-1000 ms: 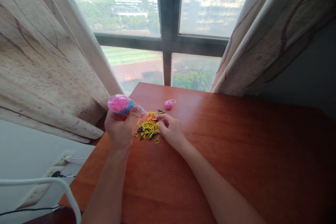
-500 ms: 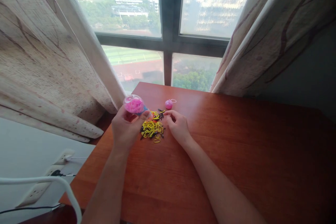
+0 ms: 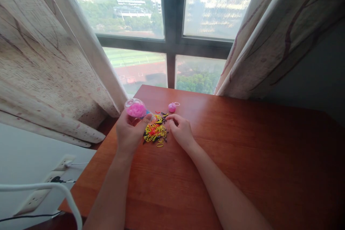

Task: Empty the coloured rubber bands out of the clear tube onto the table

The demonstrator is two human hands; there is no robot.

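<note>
My left hand (image 3: 129, 129) grips a clear bulb-shaped bottle (image 3: 136, 109), tilted with its narrow end down to the right. Pink bands fill its wide end, and some blue shows nearer the neck. Below the neck lies a pile of small rubber bands (image 3: 155, 133), yellow and black with red ones on top. At the pile's right edge rests my right hand (image 3: 182, 129), its index finger and thumb slightly apart and nothing visible between them. Just beyond that hand sits a pink ball-shaped cap (image 3: 171, 107) with a pale loop.
The brown wooden table (image 3: 242, 158) extends to the right. Behind it stands a window with a dark frame (image 3: 172, 47), flanked by patterned curtains (image 3: 54, 50). At lower left are wall sockets (image 3: 37, 197) with plugged cords and a curved white tube (image 3: 64, 188).
More red bands have dropped from the bottle onto the pile, and one lies at its far side. Both hands stay in nearly the same place.
</note>
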